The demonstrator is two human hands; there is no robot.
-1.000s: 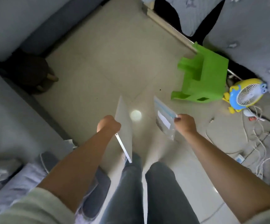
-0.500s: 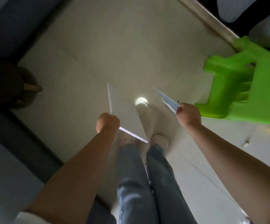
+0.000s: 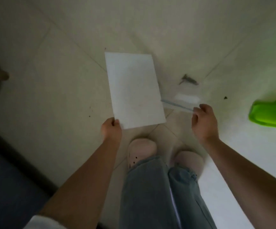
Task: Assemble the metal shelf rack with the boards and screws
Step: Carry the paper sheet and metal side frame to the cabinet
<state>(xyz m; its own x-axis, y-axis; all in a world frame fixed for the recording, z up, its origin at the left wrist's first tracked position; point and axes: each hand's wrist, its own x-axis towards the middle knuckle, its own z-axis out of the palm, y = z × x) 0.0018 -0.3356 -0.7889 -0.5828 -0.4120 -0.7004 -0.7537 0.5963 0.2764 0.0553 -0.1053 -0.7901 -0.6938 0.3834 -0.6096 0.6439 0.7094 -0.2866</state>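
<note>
Now I see the left hand (image 3: 111, 129) pinch the white board (image 3: 134, 90) by its near corner; the right hand (image 3: 203, 123) pinches a clear bag (image 3: 181, 103).

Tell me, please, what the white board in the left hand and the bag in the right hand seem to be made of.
White board: a thin, stiff, flat sheet with a matt white face; it holds straight though the left hand grips one corner. Plastic, coated wood or metal: cannot tell.
Bag: probably clear soft plastic film, since the floor shows through; blue zip strip, white label. The right hand pinches it.
</note>
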